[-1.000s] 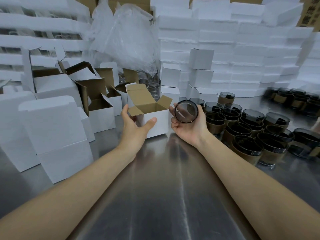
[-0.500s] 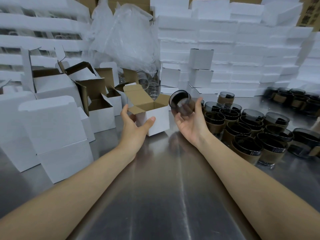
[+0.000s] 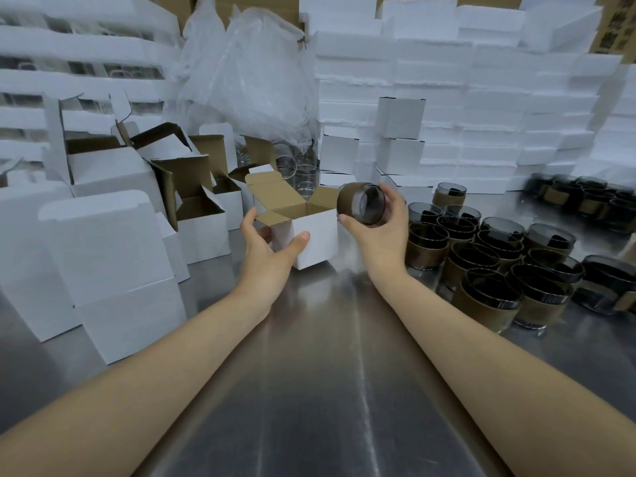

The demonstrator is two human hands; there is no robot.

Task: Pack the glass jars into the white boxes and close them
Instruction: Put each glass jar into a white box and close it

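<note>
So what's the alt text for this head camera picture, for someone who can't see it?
A person's right hand holds a dark glass jar with a brown sleeve, tipped on its side, beside an open white box that the left hand holds on a metal table. More sleeved jars stand at the right, more white boxes at the left.

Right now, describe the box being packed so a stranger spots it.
On the steel table, look between the white cartons and the dark jars. The open white box stands there, the only one a left hand holds.
</note>
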